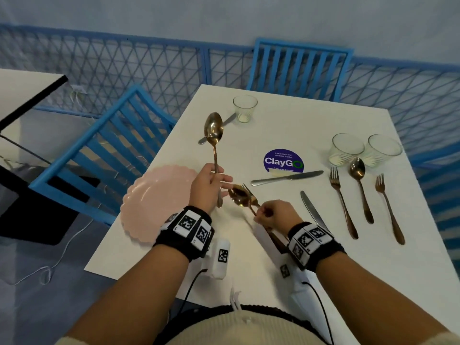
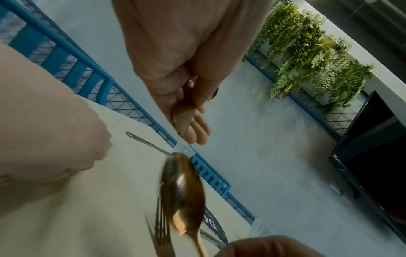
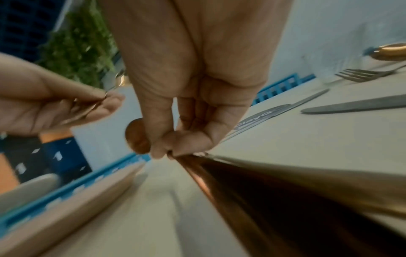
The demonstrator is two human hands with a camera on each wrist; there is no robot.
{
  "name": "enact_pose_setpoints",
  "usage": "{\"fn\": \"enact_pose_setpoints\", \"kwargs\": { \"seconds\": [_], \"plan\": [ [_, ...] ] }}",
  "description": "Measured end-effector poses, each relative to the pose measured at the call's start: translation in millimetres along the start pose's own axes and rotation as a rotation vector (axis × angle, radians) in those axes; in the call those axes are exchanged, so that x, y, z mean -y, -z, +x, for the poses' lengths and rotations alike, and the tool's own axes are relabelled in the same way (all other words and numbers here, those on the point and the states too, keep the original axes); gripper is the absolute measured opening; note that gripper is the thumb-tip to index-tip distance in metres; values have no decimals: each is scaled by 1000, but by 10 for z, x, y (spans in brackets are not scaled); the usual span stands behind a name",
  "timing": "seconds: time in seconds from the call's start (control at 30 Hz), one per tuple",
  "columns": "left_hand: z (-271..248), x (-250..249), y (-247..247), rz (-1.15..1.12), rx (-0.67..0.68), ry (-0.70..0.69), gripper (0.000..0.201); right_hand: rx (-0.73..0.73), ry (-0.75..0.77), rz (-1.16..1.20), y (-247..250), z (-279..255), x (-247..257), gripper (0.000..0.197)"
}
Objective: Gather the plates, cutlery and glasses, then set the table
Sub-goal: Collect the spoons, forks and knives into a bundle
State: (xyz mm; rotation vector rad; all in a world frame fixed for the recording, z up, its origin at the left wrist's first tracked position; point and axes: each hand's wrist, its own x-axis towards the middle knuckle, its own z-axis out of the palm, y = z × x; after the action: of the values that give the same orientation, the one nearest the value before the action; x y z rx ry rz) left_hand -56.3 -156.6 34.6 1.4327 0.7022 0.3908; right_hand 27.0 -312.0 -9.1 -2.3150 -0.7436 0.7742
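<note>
Over the white table, my left hand grips the handle of a copper spoon and holds it upright, bowl up. My right hand pinches the handles of a second copper spoon and a copper fork together, their heads pointing toward the left hand. In the left wrist view that spoon and fork are blurred below my left hand. The right wrist view shows my fingertips on the copper handles. A pink scalloped plate lies at the table's left edge.
Two glasses stand at the right and one glass at the far left. Knives lie mid-table. Two forks and a spoon lie at the right. Blue chairs flank the table.
</note>
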Motion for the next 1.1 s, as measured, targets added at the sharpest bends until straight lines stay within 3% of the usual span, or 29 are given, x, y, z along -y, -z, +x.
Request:
{"fn": "enact_pose_setpoints", "kwargs": {
  "seconds": [0.07,0.2,0.37,0.53,0.77,0.87,0.97,1.1],
  "plan": [
    [13,-22,-95,18,27,5,18,-110,-53,202,126,19,-46,19],
    [-7,-20,-390,100,182,36,15,-267,-71,598,401,10,-60,18],
    [-56,5,-859,174,348,95,16,-412,-30,717,698,12,-117,11],
    [-53,-27,-1240,212,486,75,23,-494,-32,678,888,46,-259,12],
    [83,65,-1612,218,479,39,25,-457,-65,584,1119,96,-483,17],
    [151,124,-1680,234,507,64,24,-495,-182,440,1196,106,-751,16],
    [205,183,-1730,253,530,94,26,-575,-353,127,1290,154,-1084,24],
    [250,224,-1796,249,533,157,25,-488,-540,-113,1332,267,-1388,40]
  ]
}}
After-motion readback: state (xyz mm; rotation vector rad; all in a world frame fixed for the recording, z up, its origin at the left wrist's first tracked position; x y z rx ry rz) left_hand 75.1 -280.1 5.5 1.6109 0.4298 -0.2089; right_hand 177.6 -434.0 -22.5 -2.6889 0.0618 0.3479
